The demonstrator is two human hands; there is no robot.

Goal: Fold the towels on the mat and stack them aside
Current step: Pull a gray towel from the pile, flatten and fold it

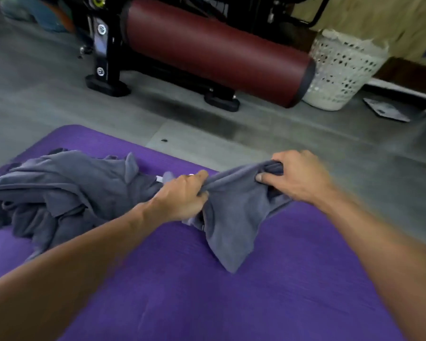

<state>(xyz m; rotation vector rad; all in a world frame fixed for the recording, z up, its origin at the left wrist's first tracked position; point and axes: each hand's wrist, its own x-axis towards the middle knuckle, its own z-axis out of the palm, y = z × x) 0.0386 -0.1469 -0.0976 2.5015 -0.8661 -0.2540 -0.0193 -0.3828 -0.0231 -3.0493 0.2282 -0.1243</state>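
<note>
Bare forearms, no sleeves visible

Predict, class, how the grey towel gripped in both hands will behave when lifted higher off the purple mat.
The grey towel probably stays floppy: it sags between the left hand and right hand, one corner drooping onto the purple mat. It looks light, since it bunches easily. It seems unlikely to slip, as the fabric looks soft.

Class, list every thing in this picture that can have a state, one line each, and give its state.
Held towel: unfolded, bunched, hanging between both hands above the mat.
Towel pile: crumpled, unfolded, lying on the mat.
Left hand: grips the held towel.
Right hand: grips the held towel's other end.
Mat: spread flat on the floor.
Basket: upright on the floor.
</note>
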